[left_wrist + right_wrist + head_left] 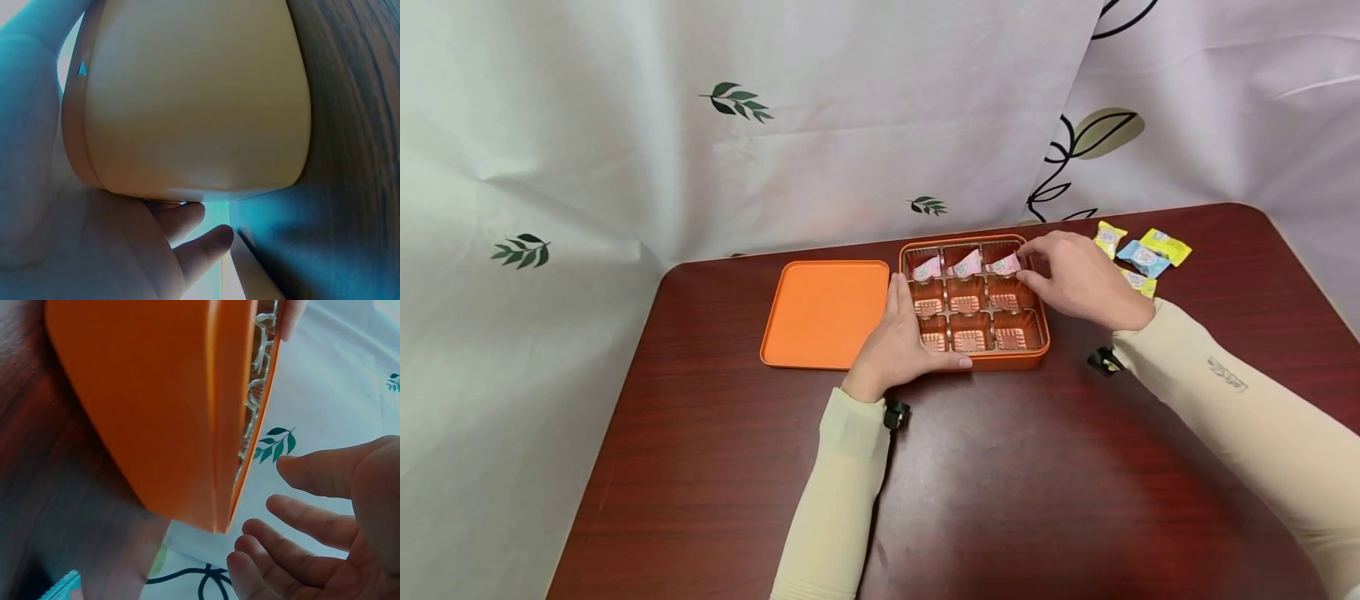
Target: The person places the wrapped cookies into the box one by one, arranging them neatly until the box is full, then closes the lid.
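head view: an orange box (1009, 363) sits open on the dark red surface (985, 492), open face up, its sides set nearly square to the surface's far edge. it looks wider left to right, but the slanted view does not settle its long axis. its brown liner (967, 312) has nine compartments in three rows. each far-row compartment holds one pink sweet (966, 263), long axis slanting from lower left to upper right; the right-hand one lies flattest. ribbed floors show in the middle and near rows. the left hand (898, 337) lies against the box, fingers extended along its left side and thumb along its near wall. the right hand (1078, 271) is at the far right compartment, fingertips beside the pink sweet there. the orange lid (827, 312) lies left of the box; three yellow sweets (1166, 246) and a blue sweet (1144, 258) lie to its right.

left wrist view: the box wall stands upright; the hand braces its corner, unclenched.

right wrist view: thumb and fingers stand apart, released, near the box rim.
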A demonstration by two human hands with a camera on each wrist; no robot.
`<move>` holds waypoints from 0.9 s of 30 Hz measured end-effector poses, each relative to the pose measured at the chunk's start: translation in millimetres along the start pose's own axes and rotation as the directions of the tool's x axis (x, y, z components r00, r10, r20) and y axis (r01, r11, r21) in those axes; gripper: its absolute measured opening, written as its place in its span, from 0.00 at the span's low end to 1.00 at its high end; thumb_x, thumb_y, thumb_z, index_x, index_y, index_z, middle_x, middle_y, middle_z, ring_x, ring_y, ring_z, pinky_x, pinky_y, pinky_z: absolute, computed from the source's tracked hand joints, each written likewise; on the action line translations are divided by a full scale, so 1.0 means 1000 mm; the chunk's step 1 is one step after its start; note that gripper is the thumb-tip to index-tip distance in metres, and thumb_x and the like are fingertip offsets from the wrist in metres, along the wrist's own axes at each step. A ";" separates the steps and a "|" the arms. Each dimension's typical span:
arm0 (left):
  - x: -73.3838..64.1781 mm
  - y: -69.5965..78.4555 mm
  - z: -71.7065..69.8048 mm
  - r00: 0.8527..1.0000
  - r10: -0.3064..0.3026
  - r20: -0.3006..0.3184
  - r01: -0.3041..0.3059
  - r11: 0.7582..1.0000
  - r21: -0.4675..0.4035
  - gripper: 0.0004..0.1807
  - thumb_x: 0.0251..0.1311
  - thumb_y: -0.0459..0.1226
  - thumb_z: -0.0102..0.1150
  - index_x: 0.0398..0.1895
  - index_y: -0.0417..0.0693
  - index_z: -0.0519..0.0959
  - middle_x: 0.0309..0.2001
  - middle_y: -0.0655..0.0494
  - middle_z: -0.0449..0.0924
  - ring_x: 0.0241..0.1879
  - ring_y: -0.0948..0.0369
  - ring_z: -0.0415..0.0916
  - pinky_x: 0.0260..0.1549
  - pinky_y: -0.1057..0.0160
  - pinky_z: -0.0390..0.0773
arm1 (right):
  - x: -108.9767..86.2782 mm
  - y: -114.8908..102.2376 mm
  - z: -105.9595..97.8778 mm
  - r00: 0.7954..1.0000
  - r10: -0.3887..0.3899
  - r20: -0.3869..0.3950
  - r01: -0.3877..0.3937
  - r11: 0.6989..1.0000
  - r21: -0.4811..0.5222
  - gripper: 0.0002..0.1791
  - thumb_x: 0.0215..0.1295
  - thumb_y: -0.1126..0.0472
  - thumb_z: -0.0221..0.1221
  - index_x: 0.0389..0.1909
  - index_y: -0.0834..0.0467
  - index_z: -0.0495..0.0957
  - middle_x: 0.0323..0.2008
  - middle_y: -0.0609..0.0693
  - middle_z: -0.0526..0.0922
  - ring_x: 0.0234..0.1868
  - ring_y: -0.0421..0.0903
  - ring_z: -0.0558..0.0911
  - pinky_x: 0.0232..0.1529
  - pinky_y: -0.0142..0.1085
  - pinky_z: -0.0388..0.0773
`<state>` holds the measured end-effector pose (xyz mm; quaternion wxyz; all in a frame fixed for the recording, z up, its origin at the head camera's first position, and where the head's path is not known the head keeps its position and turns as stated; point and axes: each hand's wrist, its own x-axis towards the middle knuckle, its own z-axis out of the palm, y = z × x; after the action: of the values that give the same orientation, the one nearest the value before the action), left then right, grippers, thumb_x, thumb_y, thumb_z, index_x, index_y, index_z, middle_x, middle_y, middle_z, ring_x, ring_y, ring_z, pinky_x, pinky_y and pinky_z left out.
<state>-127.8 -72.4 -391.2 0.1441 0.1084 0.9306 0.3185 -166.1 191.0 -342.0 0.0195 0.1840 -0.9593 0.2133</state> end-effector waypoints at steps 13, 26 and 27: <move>0.001 -0.001 0.001 1.000 0.001 -0.004 -0.001 1.000 -0.007 0.86 0.34 0.69 0.76 0.79 0.47 0.22 0.80 0.50 0.18 0.79 0.56 0.36 0.63 0.55 0.70 | -0.018 0.021 -0.001 0.999 0.047 0.023 -0.047 0.999 -0.010 0.19 0.64 0.63 0.64 0.53 0.69 0.80 0.50 0.67 0.82 0.51 0.61 0.78 0.52 0.57 0.72; 0.001 -0.001 0.000 1.000 0.013 -0.002 -0.013 1.000 0.000 0.85 0.35 0.69 0.76 0.79 0.45 0.23 0.80 0.50 0.18 0.79 0.57 0.34 0.63 0.56 0.71 | -0.035 0.045 -0.001 0.996 0.083 0.041 -0.083 0.997 -0.002 0.24 0.61 0.63 0.67 0.56 0.71 0.77 0.53 0.70 0.79 0.56 0.67 0.74 0.59 0.60 0.67; 0.001 -0.001 0.000 1.000 0.013 -0.001 -0.013 1.000 0.000 0.85 0.35 0.69 0.76 0.79 0.45 0.23 0.80 0.50 0.18 0.79 0.57 0.34 0.62 0.56 0.71 | -0.036 0.047 -0.001 0.996 0.084 0.042 -0.084 0.996 -0.004 0.25 0.61 0.63 0.67 0.56 0.71 0.77 0.53 0.71 0.79 0.56 0.67 0.73 0.59 0.61 0.67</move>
<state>-128.8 -72.4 -392.2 0.1415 0.1143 0.9299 0.3196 -149.5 243.0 -364.5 -0.0093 0.1477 -0.9667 0.2088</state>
